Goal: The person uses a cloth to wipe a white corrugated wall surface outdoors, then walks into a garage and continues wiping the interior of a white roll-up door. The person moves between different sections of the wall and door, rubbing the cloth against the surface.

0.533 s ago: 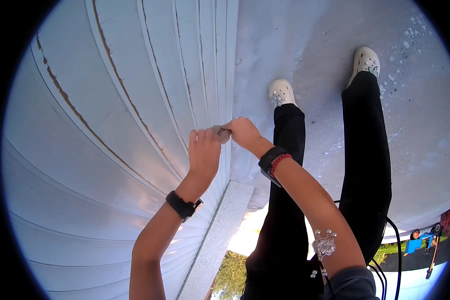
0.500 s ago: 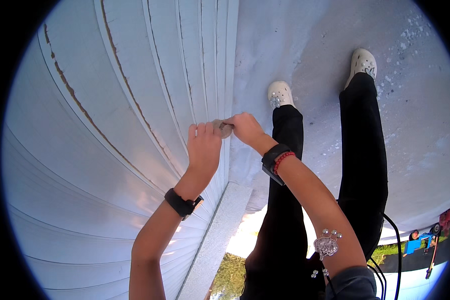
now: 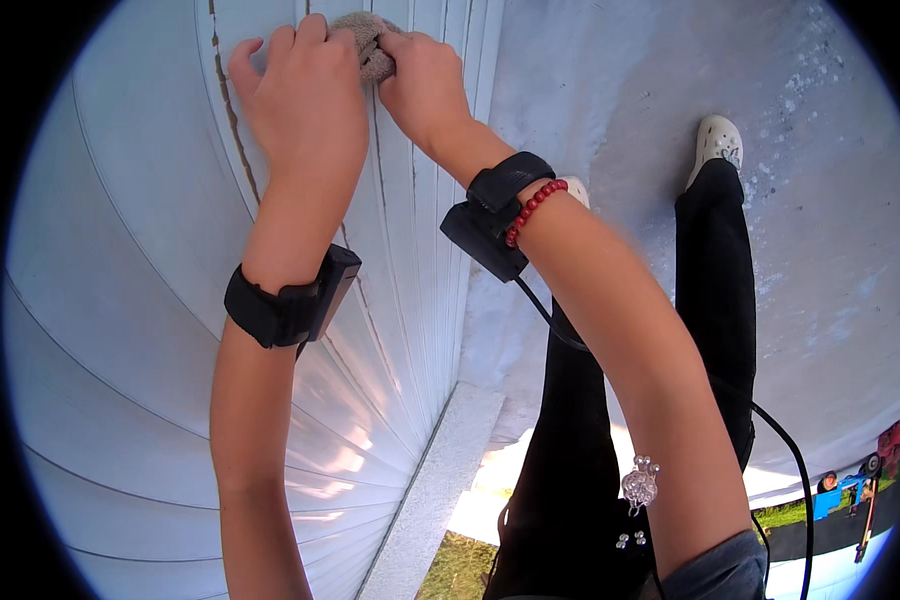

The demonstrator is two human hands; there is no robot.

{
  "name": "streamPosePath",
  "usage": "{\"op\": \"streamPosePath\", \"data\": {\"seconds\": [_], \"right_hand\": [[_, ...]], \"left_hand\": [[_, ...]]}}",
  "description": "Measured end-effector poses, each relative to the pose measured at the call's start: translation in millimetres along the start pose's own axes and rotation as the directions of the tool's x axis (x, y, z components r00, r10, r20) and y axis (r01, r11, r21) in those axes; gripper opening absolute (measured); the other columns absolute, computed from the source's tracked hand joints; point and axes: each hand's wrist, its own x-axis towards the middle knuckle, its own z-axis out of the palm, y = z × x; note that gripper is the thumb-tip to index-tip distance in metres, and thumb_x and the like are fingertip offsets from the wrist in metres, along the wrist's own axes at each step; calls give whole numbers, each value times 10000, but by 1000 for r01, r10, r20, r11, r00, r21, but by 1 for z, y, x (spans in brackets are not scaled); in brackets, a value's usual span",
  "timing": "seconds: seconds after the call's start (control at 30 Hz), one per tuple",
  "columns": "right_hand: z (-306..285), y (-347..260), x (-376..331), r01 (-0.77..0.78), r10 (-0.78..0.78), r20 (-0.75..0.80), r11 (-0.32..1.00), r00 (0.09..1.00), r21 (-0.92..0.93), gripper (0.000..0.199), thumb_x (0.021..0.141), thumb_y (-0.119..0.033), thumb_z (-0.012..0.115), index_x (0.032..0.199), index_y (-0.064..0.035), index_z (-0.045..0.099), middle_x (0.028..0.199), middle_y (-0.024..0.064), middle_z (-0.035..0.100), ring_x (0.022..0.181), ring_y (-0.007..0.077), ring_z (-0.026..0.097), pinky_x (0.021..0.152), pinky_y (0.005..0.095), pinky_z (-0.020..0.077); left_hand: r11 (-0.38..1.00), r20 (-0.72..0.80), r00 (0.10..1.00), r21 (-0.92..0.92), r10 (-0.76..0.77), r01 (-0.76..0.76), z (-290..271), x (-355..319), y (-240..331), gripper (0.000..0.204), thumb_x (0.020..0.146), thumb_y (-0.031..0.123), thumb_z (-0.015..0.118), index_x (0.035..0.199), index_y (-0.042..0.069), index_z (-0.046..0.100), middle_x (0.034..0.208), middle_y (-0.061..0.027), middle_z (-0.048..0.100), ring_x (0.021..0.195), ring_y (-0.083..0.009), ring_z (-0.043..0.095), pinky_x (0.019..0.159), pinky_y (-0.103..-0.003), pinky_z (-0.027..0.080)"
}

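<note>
A greyish-brown cloth (image 3: 363, 24) is bunched against a white panelled surface (image 3: 150, 200) with dark brown dirt along some of its seams. My left hand (image 3: 305, 100) lies over the cloth's left side, its fingers bent and the outermost one apart from the rest. From the right, my right hand (image 3: 425, 85) pinches the cloth's other edge. Both hands are close together at the upper part of the view, and the cloth's underside is hidden. A black strapped device sits on each wrist, with a red bead bracelet on the right one.
Pale concrete floor (image 3: 610, 120) runs along the panels' right side. A grey ledge (image 3: 435, 480) meets the panels lower down. My legs in black trousers and white clogs (image 3: 718, 145) stand to the right. A black cable (image 3: 800, 470) hangs beside my right arm. A blue wheeled object (image 3: 838, 495) is at the far right.
Both hands and the cloth have moved up and to the left across the panels, and appear larger. The cloth stays between the hands.
</note>
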Motion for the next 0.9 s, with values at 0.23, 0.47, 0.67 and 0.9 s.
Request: {"op": "streamPosePath", "data": {"seconds": [0.23, 0.47, 0.67, 0.9], "right_hand": [[44, 18, -131, -136, 162, 351, 986, 922, -99, 432, 639, 30, 563, 1069, -10, 586, 805, 183, 598, 678, 344, 593, 596, 401, 494], [-4, -12, -263, 171, 90, 913, 970, 398, -170, 91, 717, -99, 571, 703, -63, 653, 743, 120, 640, 733, 272, 635, 632, 352, 515], [-90, -21, -208, 125, 201, 854, 948, 479, -294, 94, 704, -98, 568, 717, -54, 650, 756, 155, 630, 742, 317, 620, 648, 389, 505], [-251, -85, -66, 362, 334, 784, 745, 524, -560, 179, 683, -118, 574, 814, -153, 692, 781, 111, 645, 748, 288, 621, 663, 389, 502]], "left_hand": [[984, 302, 953, -161, -21, 73, 19, -131, 38, 85, 624, 47, 583, 700, 84, 589, 774, -23, 523, 829, -177, 504, 855, -324, 343], [926, 661, 728, -365, 182, 100, -66, -278, 55, 104, 660, 42, 567, 750, 55, 618, 752, -60, 532, 809, -217, 513, 873, -382, 334], [783, 616, 781, -535, 104, 317, -113, -227, 68, 163, 671, 6, 550, 803, 90, 596, 786, -55, 524, 828, -211, 514, 886, -387, 311], [508, 312, 946, -803, -88, 312, -184, -94, 89, 109, 685, 65, 574, 783, 111, 582, 807, -33, 518, 849, -193, 511, 866, -382, 321]]}}
